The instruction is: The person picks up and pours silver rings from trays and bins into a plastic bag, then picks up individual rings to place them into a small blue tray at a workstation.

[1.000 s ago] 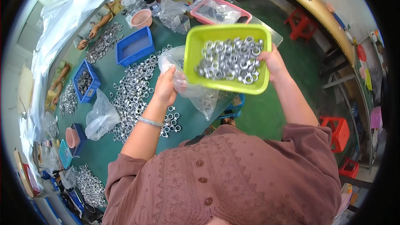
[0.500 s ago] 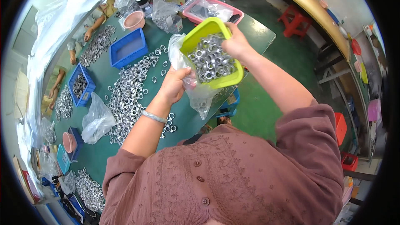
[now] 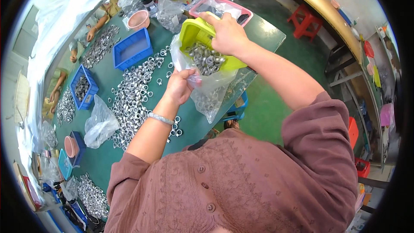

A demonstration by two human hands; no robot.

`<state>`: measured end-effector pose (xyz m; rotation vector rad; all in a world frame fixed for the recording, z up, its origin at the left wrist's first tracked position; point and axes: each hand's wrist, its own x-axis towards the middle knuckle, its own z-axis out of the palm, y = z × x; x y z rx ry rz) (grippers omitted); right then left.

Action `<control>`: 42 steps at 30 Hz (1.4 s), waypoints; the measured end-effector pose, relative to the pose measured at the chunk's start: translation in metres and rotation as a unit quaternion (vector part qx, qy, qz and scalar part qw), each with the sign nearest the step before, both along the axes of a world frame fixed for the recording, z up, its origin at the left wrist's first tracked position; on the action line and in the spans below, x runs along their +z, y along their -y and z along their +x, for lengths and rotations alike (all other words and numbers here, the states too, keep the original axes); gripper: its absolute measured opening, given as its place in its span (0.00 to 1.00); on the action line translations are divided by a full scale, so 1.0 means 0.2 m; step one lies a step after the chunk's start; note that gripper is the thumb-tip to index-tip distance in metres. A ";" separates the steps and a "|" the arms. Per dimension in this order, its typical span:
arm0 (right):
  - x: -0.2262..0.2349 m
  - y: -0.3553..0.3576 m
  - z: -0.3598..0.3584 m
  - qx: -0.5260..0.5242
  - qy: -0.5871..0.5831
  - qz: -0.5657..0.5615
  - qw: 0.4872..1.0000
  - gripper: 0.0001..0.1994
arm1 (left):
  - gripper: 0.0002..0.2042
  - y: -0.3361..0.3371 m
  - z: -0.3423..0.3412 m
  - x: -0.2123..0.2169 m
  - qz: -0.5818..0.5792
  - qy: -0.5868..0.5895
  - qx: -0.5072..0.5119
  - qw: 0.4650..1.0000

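1. Green tabletop [image 3: 189,125], under and around the left hand [image 3: 180,87]; green floor [image 3: 267,103], well to its right.
2. Left forearm: slanting up from the lower edge, pale bracelet [image 3: 161,118] at the wrist; thumb uppermost, fingers clamped on the edge of a clear plastic bag [image 3: 211,97].
3. Right forearm: reaching in from lower right; right hand [image 3: 227,33] back side up, fingers over the rim, gripping a lime-green tub [image 3: 236,63].
4. Same tub: beneath the right hand, just beyond the left, tilted, mouth toward the bag; metal rings [image 3: 206,58] inside.
5. Same bag: around the tub's near side, hanging below and right of the left hand.
6. Left of the left hand: broad heap of loose rings [image 3: 133,99]; farther off, blue tray [image 3: 129,63].
7. Hidden: right thumb, left fingertips, part of the tub behind film. Hard to make out: bag contents. Cut off: co-worker's arm [image 3: 100,20], far beyond the left hand.
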<state>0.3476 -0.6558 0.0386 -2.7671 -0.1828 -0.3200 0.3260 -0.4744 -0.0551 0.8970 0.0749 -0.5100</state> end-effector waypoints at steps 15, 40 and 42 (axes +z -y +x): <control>0.09 0.08 -0.17 0.130 0.231 -0.096 0.959 0.33 | 0.19 -0.10 -0.06 -0.02 0.093 0.015 0.003 0.996; 0.15 0.14 0.01 0.030 -0.223 0.703 0.675 0.18 | 0.18 -0.91 -0.72 -0.48 0.225 -0.079 0.132 0.962; 0.11 -0.10 0.03 0.057 -0.266 0.711 0.648 0.17 | 0.20 -1.02 -0.81 -0.51 0.163 -0.096 0.183 0.965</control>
